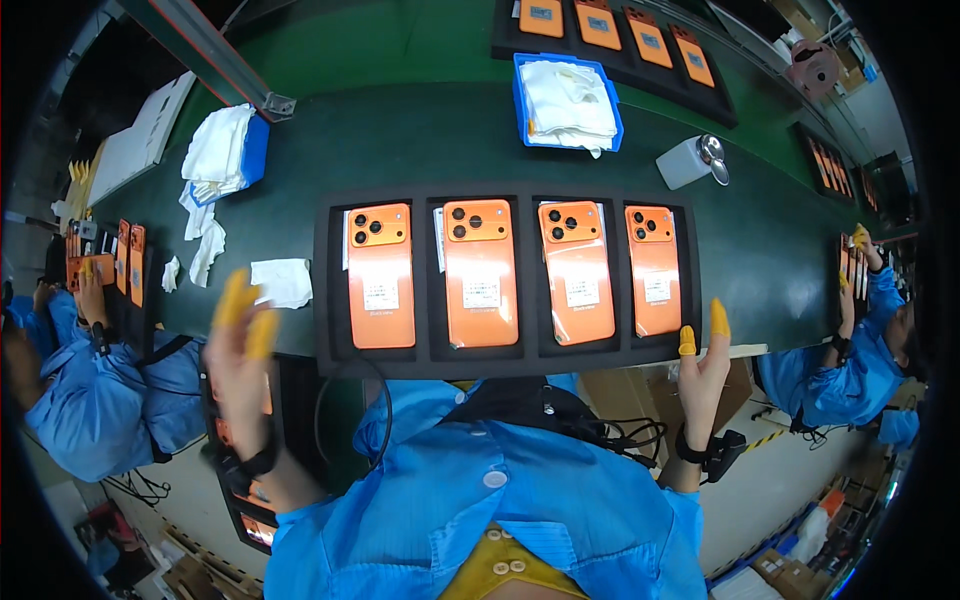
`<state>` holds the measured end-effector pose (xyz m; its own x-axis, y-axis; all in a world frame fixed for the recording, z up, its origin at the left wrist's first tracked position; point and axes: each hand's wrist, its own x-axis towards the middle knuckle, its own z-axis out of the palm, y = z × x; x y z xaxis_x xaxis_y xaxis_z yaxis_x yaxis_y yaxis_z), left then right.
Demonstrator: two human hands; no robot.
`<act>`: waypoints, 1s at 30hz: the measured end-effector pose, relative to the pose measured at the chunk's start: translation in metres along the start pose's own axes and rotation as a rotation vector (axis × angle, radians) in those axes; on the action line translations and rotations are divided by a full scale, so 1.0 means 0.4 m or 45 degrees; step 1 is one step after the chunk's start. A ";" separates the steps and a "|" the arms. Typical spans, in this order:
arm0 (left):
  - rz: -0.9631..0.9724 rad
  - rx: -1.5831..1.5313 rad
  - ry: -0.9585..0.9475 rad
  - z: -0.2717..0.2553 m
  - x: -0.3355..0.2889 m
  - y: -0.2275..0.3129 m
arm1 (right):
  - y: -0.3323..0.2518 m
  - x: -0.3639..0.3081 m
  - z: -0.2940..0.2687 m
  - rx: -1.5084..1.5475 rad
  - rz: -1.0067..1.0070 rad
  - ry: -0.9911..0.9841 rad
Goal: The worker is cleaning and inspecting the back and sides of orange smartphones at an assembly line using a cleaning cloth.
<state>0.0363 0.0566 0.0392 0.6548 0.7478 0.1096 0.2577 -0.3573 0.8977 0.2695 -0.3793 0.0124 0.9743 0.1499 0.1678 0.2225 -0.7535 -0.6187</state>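
A black foam tray [424,362] lies on the dark green table in front of me. Several orange phones rest in its compartments, backs up, among them a leftmost phone [382,318] and a rightmost phone [656,318]. Each has cameras at its far end and a white label. My left hand [240,350], blurred by motion, is raised left of the tray; its yellow-capped fingers look stretched out and hold nothing visible. At the tray's near right corner is my right hand [704,365], yellow-capped thumb and finger apart; whether the thumb touches the tray I cannot tell.
Blue bins of white cloths stand at the far middle [518,105] and left [256,150]. A loose white cloth [281,283] lies left of the tray. Beyond are a white dispenser bottle [682,163] and another phone tray [600,52]. People in blue work at both sides.
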 end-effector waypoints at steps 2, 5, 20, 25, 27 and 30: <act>0.106 0.140 0.341 -0.143 -0.001 0.072 | -0.047 0.020 -0.018 -0.072 -0.175 0.061; 0.382 0.649 0.783 -0.402 -0.086 0.115 | -0.075 0.053 -0.044 0.004 -0.244 -0.147; 0.383 0.684 0.202 -0.045 0.107 -0.057 | -0.298 0.113 0.081 0.083 -0.802 -0.501; 0.181 0.921 0.054 -0.008 0.160 -0.116 | -0.139 0.133 0.042 0.140 -0.347 -0.289; 0.175 0.897 0.116 -0.003 0.146 -0.148 | -0.052 0.142 0.018 -0.006 -0.382 -0.154; 0.091 0.496 0.146 -0.007 0.138 -0.159 | 0.065 0.139 0.015 -0.223 -0.193 -0.036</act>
<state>0.0540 0.1221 -0.0104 0.6030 0.7631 0.2324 0.4786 -0.5792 0.6599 0.3297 -0.3867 0.0009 0.9314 0.2857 0.2256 0.3594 -0.8202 -0.4452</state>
